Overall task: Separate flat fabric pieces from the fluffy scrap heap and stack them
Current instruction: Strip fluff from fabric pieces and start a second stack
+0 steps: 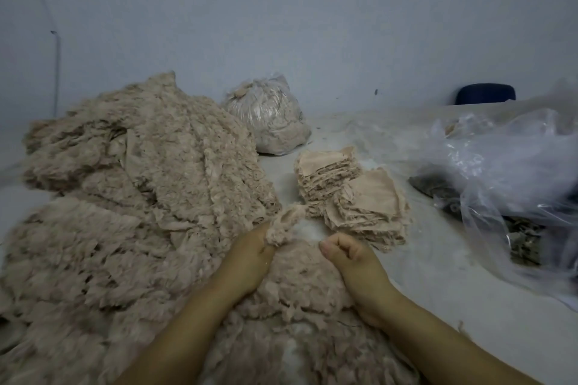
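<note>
**Sorting beige scraps: one fluffy tuft in the left hand, two stacks already standing**

Head view: The left hand [250, 255] pinches a fluffy scrap [286, 223] at its lower end, holding it up just above the near part of the scrap heap [131, 184]. The right hand [345, 255] sits beside it with fingers curled into a loose fist; nothing is visibly held in it. The heap spreads over the left and near side of the pale surface [438, 275], and both forearms lie across it. Two stacks of flat pieces [350, 191] stand just beyond the right hand, one behind the other, touching, the nearer one leaning slightly. A filled plastic bag [269, 119] sits further back, and loose clear plastic sheeting [506, 166] lies at the right.

The material looks very light, soft and limp, with frayed edges that cling to neighbouring fluff. A flat piece would likely come away best if pinched at a corner or edge and peeled off. The stacks seem easy to topple, so new pieces want laying down squarely.
</note>
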`<state>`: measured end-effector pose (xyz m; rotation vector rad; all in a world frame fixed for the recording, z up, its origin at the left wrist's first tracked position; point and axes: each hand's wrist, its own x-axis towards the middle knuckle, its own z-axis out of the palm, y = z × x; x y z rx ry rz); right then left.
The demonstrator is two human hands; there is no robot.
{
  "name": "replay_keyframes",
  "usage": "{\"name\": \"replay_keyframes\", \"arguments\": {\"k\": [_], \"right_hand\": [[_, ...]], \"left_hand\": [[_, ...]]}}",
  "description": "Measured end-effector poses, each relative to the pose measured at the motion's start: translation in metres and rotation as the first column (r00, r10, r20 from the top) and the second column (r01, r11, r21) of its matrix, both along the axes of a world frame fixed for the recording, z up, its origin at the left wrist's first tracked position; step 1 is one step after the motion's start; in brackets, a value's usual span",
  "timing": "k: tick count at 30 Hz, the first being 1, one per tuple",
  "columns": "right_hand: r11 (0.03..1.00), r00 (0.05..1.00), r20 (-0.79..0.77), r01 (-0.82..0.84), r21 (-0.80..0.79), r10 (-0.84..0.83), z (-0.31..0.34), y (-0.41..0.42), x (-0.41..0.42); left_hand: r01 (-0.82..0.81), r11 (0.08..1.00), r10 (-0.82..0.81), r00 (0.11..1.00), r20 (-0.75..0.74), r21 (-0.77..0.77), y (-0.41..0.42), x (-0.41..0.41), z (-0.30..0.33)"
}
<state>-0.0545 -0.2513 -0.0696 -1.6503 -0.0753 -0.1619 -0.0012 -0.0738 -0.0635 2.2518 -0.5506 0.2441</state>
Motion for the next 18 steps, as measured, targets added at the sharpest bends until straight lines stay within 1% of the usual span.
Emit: {"name": "replay_keyframes", "arguments": {"k": [3, 6, 9, 12, 14, 16, 17, 18], "right_hand": [[0.997, 0.995, 0.072, 0.071, -0.036, -0.069, 0.003, 0.001, 0.003], [0.994, 0.992, 0.102, 0.079, -0.071, -0.072, 0.004, 0.001, 0.004], [0.992, 0.987, 0.138, 0.090, -0.090, -0.078, 0.003, 0.001, 0.003], [0.991, 0.990, 0.114, 0.088, -0.101, -0.077, 0.003, 0.005, -0.001], [0.994, 0.991, 0.090, 0.101, -0.038, -0.097, 0.010, 0.001, -0.004], [0.982, 0.989, 0.033, 0.135, 0.133, -0.141, 0.018, -0.012, -0.003], [0.967, 0.989, 0.008, 0.140, 0.215, -0.145, 0.021, -0.019, -0.003], [0.960, 0.991, -0.003, 0.129, 0.247, -0.133, 0.022, -0.025, -0.002]], "left_hand": [[-0.128, 0.992, 0.129, 0.991, -0.029, 0.019, 0.000, 0.006, -0.004], [-0.188, 0.982, 0.189, 0.981, -0.033, 0.030, -0.002, 0.007, -0.006], [-0.246, 0.967, 0.247, 0.969, 0.003, 0.067, 0.000, 0.008, -0.007], [-0.258, 0.959, 0.256, 0.966, 0.026, 0.116, -0.001, 0.006, -0.008], [-0.298, 0.935, 0.298, 0.954, 0.031, 0.192, 0.003, 0.010, -0.011], [-0.394, 0.855, 0.399, 0.915, 0.060, 0.336, 0.015, 0.014, -0.013], [-0.417, 0.846, 0.423, 0.904, 0.059, 0.332, 0.022, 0.016, -0.014], [-0.400, 0.880, 0.404, 0.914, 0.039, 0.257, 0.025, 0.015, -0.014]]}}
